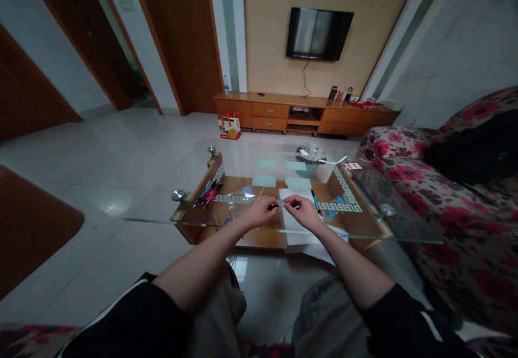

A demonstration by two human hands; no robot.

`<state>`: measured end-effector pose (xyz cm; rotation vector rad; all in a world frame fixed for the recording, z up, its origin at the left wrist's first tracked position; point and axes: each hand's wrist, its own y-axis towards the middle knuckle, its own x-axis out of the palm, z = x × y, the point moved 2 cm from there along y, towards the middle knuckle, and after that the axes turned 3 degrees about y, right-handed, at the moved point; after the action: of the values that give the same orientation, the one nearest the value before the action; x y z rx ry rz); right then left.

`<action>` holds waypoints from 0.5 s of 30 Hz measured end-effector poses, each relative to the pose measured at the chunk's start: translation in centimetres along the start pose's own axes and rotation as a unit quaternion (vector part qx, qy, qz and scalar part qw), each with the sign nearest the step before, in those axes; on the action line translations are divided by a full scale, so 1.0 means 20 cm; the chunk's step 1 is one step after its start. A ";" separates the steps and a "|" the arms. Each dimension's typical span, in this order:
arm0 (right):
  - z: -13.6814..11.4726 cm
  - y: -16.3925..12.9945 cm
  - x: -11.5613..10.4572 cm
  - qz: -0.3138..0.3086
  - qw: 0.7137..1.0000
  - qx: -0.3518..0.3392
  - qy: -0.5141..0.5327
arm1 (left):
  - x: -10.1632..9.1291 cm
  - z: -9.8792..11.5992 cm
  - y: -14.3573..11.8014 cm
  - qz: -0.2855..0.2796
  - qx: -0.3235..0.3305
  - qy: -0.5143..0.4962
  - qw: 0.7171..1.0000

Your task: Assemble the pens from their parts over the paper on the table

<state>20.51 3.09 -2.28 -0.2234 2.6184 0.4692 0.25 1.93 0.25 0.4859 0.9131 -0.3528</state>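
Up close, both hands meet over the near edge of the glass table (226,171). Left hand (259,211) is curled nearly shut, thumb & fingers pinched on the dark end of a pen (279,204). Right hand (301,210) is also curled tight, fingertips nipping the pen's other, lighter end, so the pen spans the small gap btw. the two hands, roughly level. Can't tell whether it's one piece or two parts; too small & dim.

Under the hands, on the glass: a white sheet of paper (293,223) below the right hand, a crumpled clear plastic bag (240,198) just left of the left hand. Further left, a loose bunch of pens (208,194), red & dark, near the table's left edge. A blue pen (314,200) lies just beyond the right hand.

At the far end of the table sits a bowl (309,161) w/ bits of paper around it. Right of the table, a floral sofa (437,196). Beyond, a low wooden TV cabinet (279,115) against the wall, a TV (319,33) mounted above it, a shopping bag (229,126) on the floor in front.
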 end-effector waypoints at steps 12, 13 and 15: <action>-0.01 -0.01 0.02 -0.036 0.999 -0.003 0.007 | 0.01 0.01 0.00 -0.001 0.021 -0.017 1.000; 0.00 -0.01 0.03 -0.037 0.999 -0.004 0.009 | 0.01 0.01 0.00 -0.003 0.021 -0.017 1.000; 0.00 -0.01 0.03 -0.041 0.999 -0.005 0.016 | 0.01 0.01 0.00 -0.007 0.021 -0.017 1.000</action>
<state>20.09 2.77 -2.56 -0.3415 2.6267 0.4542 0.55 1.86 0.17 0.5113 0.8774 -0.3933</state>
